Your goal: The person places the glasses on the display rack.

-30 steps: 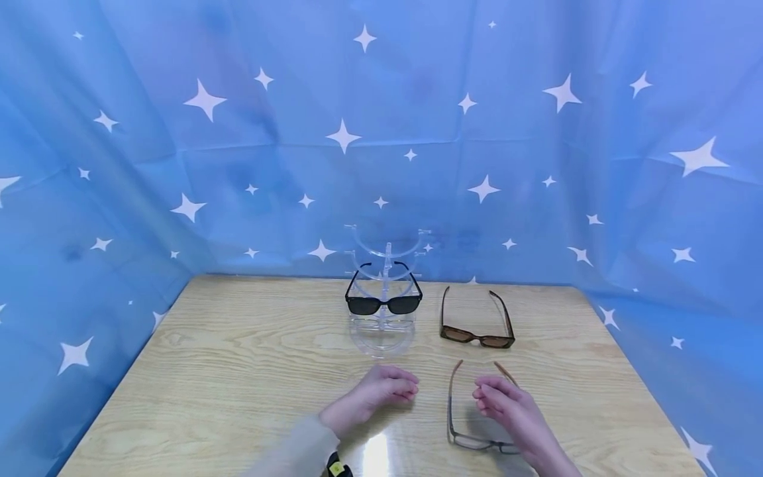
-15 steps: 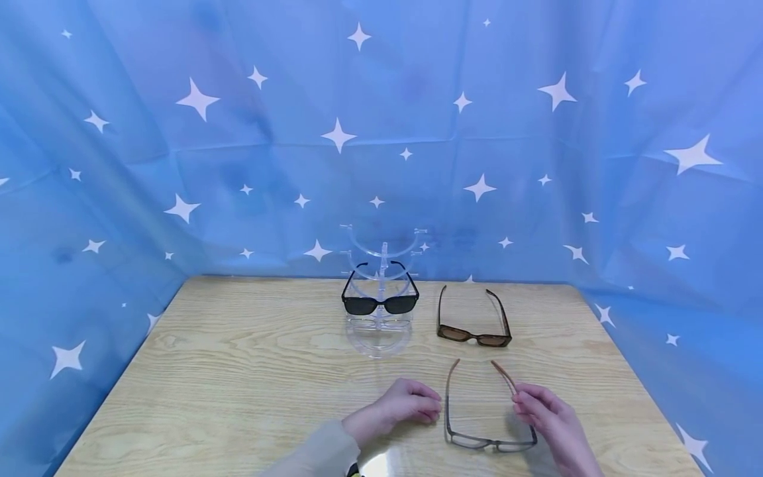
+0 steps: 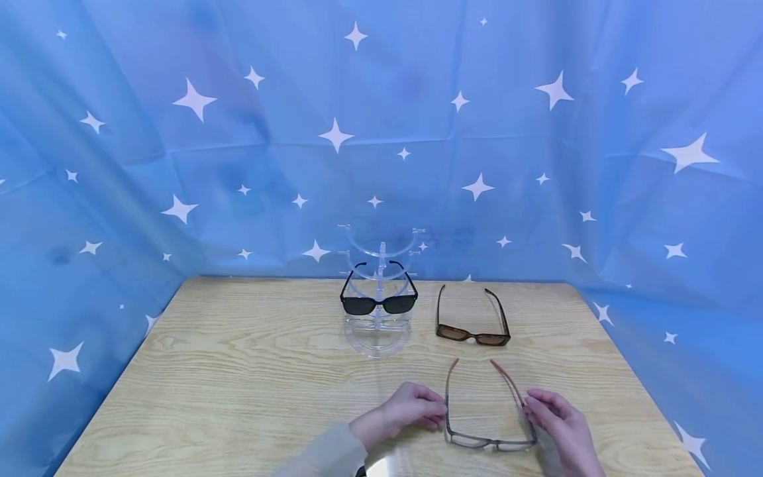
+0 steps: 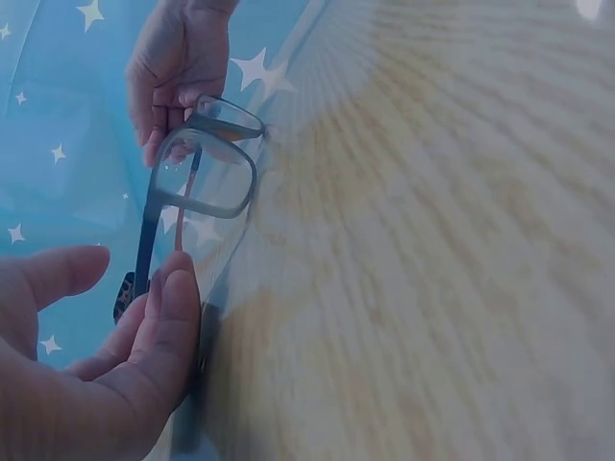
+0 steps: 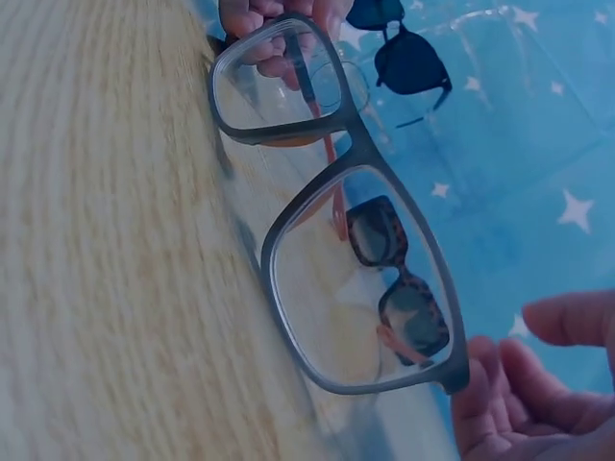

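Observation:
A pair of clear-lensed eyeglasses (image 3: 491, 442) with a grey frame and brownish temple tips lies unfolded on the table, lenses toward me. At its left temple is my left hand (image 3: 414, 409), fingertips touching or very close to it. My right hand (image 3: 560, 424) is at the outer side of the right temple, near the hinge. In the left wrist view the left thumb (image 4: 67, 272) stands apart from the fingers. A similar gap shows in the right wrist view between the right thumb (image 5: 567, 319) and the fingers beside the frame's corner (image 5: 454, 373). Neither hand visibly pinches the glasses.
Behind the eyeglasses, tortoiseshell sunglasses (image 3: 473, 336) lie unfolded on the wooden table (image 3: 238, 371). A clear tiered display stand (image 3: 381, 252) holds black sunglasses (image 3: 379, 305) on a lower tier; upper tiers carry nothing. A blue starry curtain (image 3: 286, 99) hangs behind.
My left hand has moved right to the left temple. The right hand has gone from over the glasses to the outside of the right temple. The glasses stay in about the same place.

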### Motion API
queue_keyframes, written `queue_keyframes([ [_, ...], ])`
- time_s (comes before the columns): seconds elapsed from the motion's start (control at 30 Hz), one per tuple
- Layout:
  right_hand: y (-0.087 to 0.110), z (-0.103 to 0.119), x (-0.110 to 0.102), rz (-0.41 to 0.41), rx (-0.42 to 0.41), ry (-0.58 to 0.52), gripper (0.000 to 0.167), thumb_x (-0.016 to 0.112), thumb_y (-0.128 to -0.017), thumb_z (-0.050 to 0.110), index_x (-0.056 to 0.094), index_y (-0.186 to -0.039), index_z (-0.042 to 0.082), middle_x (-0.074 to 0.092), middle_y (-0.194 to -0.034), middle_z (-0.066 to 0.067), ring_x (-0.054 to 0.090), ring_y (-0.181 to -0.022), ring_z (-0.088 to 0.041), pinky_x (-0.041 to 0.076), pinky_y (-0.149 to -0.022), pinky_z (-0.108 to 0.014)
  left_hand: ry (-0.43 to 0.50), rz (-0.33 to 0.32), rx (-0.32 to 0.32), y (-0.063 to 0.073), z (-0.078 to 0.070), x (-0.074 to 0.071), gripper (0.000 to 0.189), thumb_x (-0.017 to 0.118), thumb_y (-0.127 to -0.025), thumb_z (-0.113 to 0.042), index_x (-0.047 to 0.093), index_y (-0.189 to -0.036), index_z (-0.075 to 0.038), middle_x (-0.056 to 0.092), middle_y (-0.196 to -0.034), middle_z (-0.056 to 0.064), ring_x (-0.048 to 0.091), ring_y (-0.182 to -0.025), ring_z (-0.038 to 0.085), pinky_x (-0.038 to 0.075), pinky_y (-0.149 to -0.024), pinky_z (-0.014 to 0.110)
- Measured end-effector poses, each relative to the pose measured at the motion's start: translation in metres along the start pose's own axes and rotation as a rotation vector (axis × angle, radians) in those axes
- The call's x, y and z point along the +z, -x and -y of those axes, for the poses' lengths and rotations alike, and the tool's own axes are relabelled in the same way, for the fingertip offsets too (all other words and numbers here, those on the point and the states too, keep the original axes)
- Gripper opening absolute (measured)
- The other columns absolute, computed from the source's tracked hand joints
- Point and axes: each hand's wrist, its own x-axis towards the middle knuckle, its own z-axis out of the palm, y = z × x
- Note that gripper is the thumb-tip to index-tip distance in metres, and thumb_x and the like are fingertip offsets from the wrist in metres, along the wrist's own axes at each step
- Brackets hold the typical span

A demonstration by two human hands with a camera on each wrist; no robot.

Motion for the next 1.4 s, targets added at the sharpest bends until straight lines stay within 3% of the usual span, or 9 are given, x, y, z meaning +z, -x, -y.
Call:
queue_keyframes([
  [0.13, 0.002, -0.001, 0.000, -0.028, -0.007, 0.005, 0.008, 0.062, -0.088, 0.005, 0.064, -0.096, 0.005, 0.065, -0.083, 0.009, 0.060, -0.078, 0.000, 0.053, -0.069, -0.016, 0.006, -0.006, -0.012, -0.001, 0.001, 0.001, 0.014, 0.063, -0.082, 0.004, 0.064, -0.094, 0.012, 0.067, -0.076, 0.018, 0.062, -0.063, 0.013, 0.057, -0.062, 0.027],
  [0.43, 0.000, -0.004, -0.003, -0.012, 0.129, 0.153, 0.019, 0.065, -0.086, 0.007, 0.063, -0.104, 0.001, 0.064, -0.082, 0.009, 0.058, -0.076, -0.003, 0.050, -0.066, -0.019, 0.013, -0.017, -0.046, -0.004, 0.004, 0.004, 0.014, 0.063, -0.082, 0.005, 0.063, -0.095, 0.012, 0.066, -0.072, 0.012, 0.060, -0.058, 0.012, 0.057, -0.060, 0.026],
  [0.67, -0.002, -0.005, -0.004, 0.025, 0.220, 0.145, 0.022, 0.061, -0.089, 0.008, 0.063, -0.109, -0.002, 0.068, -0.083, 0.003, 0.060, -0.074, -0.008, 0.049, -0.062, -0.023, 0.016, -0.046, -0.061, -0.006, 0.005, 0.004, 0.013, 0.063, -0.081, 0.007, 0.064, -0.093, 0.010, 0.066, -0.071, 0.013, 0.060, -0.055, 0.012, 0.056, -0.057, 0.024],
  [0.83, -0.002, -0.004, -0.003, 0.034, 0.206, 0.080, 0.015, 0.061, -0.089, 0.007, 0.066, -0.103, 0.008, 0.069, -0.083, 0.002, 0.059, -0.072, -0.008, 0.047, -0.059, -0.022, 0.041, -0.052, -0.068, -0.005, 0.004, 0.003, 0.013, 0.063, -0.080, 0.007, 0.064, -0.094, 0.009, 0.066, -0.070, 0.012, 0.059, -0.054, 0.011, 0.056, -0.056, 0.024],
  [0.93, 0.000, -0.001, -0.003, 0.052, 0.214, 0.051, 0.013, 0.062, -0.089, 0.009, 0.067, -0.095, 0.020, 0.069, -0.084, 0.004, 0.061, -0.077, -0.006, 0.049, -0.063, -0.021, 0.064, -0.048, -0.068, -0.004, 0.002, 0.001, 0.015, 0.063, -0.080, 0.007, 0.064, -0.094, 0.009, 0.066, -0.069, 0.010, 0.059, -0.054, 0.011, 0.056, -0.056, 0.024],
  [1.07, 0.002, 0.002, -0.002, 0.068, 0.225, 0.003, 0.016, 0.062, -0.090, 0.011, 0.068, -0.092, 0.025, 0.069, -0.087, 0.008, 0.063, -0.083, -0.005, 0.052, -0.069, -0.021, 0.099, -0.036, -0.057, -0.002, -0.001, -0.003, 0.016, 0.063, -0.080, 0.006, 0.064, -0.096, 0.010, 0.064, -0.067, 0.007, 0.060, -0.056, 0.011, 0.056, -0.057, 0.023],
  [1.23, 0.005, 0.007, 0.002, 0.073, 0.199, -0.042, 0.016, 0.061, -0.090, 0.010, 0.069, -0.094, 0.023, 0.069, -0.090, 0.007, 0.064, -0.085, -0.006, 0.054, -0.070, -0.022, 0.101, -0.042, -0.045, 0.001, -0.004, -0.009, 0.017, 0.063, -0.079, 0.005, 0.065, -0.096, 0.009, 0.065, -0.068, 0.006, 0.060, -0.057, 0.011, 0.056, -0.059, 0.024],
  [1.4, 0.007, 0.008, 0.008, 0.080, 0.108, -0.079, 0.017, 0.060, -0.090, 0.006, 0.071, -0.098, 0.017, 0.070, -0.091, 0.003, 0.065, -0.084, -0.008, 0.054, -0.067, -0.022, 0.114, -0.055, -0.049, 0.006, -0.010, -0.014, 0.018, 0.063, -0.079, 0.006, 0.064, -0.097, 0.010, 0.064, -0.068, 0.005, 0.060, -0.058, 0.011, 0.057, -0.060, 0.024],
])
